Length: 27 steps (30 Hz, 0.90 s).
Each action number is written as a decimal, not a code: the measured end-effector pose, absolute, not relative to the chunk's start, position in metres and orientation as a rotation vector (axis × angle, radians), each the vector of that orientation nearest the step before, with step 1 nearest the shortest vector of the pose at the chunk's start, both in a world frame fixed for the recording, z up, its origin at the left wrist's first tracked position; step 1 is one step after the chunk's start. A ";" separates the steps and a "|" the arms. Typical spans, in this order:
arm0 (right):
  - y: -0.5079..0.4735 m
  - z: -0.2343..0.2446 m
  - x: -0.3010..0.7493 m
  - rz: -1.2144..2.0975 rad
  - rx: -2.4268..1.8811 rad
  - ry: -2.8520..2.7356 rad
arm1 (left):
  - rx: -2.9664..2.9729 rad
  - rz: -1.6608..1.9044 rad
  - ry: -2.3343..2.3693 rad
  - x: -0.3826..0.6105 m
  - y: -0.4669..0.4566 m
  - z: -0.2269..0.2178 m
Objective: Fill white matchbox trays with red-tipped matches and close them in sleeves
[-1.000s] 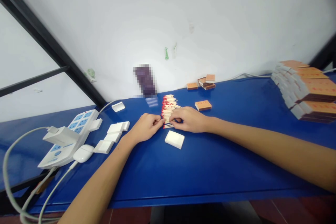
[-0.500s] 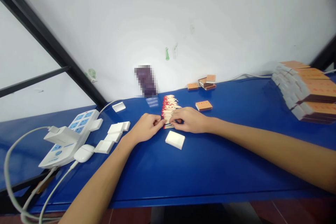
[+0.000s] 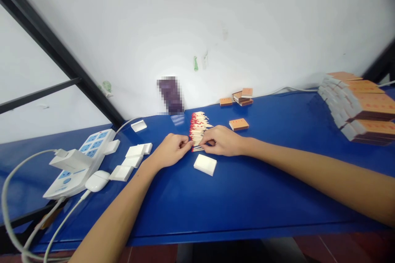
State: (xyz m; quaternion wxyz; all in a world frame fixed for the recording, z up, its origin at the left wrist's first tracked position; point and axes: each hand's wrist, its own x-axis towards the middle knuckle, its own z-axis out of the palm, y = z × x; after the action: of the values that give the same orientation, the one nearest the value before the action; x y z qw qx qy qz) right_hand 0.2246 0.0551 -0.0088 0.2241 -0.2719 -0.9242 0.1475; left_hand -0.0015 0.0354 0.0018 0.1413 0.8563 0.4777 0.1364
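Observation:
A pile of red-tipped matches [image 3: 197, 127] lies on the blue table, heads toward the left. At the near left end of the pile, my left hand [image 3: 175, 148] is closed, thumb and forefinger against the red heads. My right hand [image 3: 220, 140] pinches at the plain ends of the same near matches from the other side. How many sticks the fingers hold cannot be made out. Just below the pile sits a white matchbox tray [image 3: 205, 164], flat on the table. An orange matchbox [image 3: 238, 124] rests beyond my right hand.
Several white trays [image 3: 134, 161] lie at left near a power strip [image 3: 89, 156] with cables and a white earphone case [image 3: 97, 181]. A few matchboxes [image 3: 242, 96] stand by the wall. A large matchbox stack [image 3: 364, 107] fills the right. A blurred dark rectangle [image 3: 172, 95] leans on the wall.
The view has shifted very slightly. Both hands stay at the near end of the match pile, with almost no movement.

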 end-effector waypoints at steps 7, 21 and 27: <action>0.050 -0.006 0.226 0.354 -0.720 -2.606 | 2.465 0.396 1.378 -0.002 0.036 0.002; 0.049 -0.008 0.227 0.391 -0.693 -2.581 | 2.465 0.391 1.382 -0.002 0.035 0.003; 0.048 -0.007 0.226 0.386 -0.686 -2.582 | 2.456 0.407 1.364 -0.002 0.035 0.003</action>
State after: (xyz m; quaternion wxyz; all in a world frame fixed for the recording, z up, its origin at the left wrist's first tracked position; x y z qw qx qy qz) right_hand 0.2259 0.0485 -0.0066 0.2195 -0.2479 -0.9332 0.1394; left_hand -0.0020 0.0354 0.0032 0.1510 0.8553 0.4750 0.1417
